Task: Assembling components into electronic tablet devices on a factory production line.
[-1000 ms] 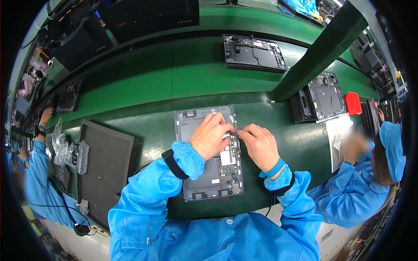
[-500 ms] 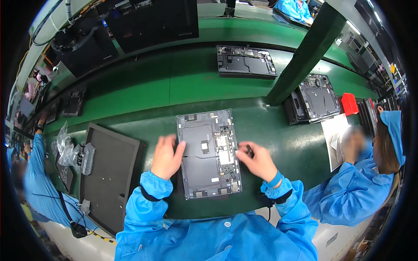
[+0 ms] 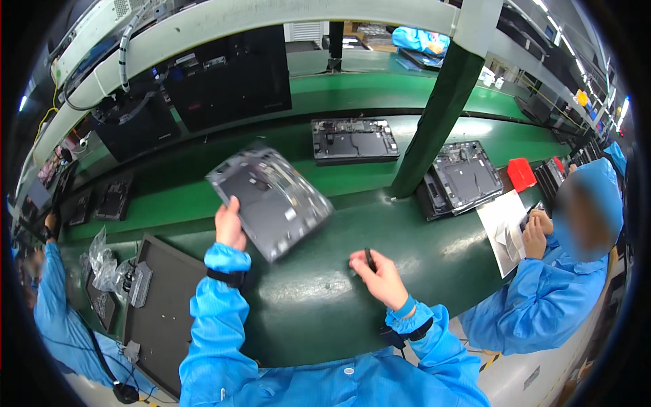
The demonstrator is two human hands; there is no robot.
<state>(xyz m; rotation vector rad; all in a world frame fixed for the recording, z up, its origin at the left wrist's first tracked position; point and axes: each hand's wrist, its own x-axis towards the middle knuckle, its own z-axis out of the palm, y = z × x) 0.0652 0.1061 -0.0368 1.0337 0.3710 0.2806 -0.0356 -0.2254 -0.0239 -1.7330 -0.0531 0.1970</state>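
My left hand (image 3: 230,225) grips the near left edge of an opened laptop base (image 3: 264,210), with its circuit board and dark inner panel facing up. The base is tilted, lifted off the green bench and smeared by motion. Over the bench, to the right of the base, my right hand (image 3: 381,277) is closed around a short black pen-like tool (image 3: 369,259). The tool's lower part is hidden by the fingers.
Stacked laptop bases (image 3: 468,173) sit at the right beside a green post (image 3: 434,122); another stack (image 3: 354,141) lies on the far strip. A dark tray (image 3: 163,298) stands at the left. A red bin (image 3: 521,175) and a seated co-worker (image 3: 542,298) are at the right.
The laptop base, flat on the bench before, has been raised and swung toward the far left by my left hand. My right hand has drawn away from it with the black tool.
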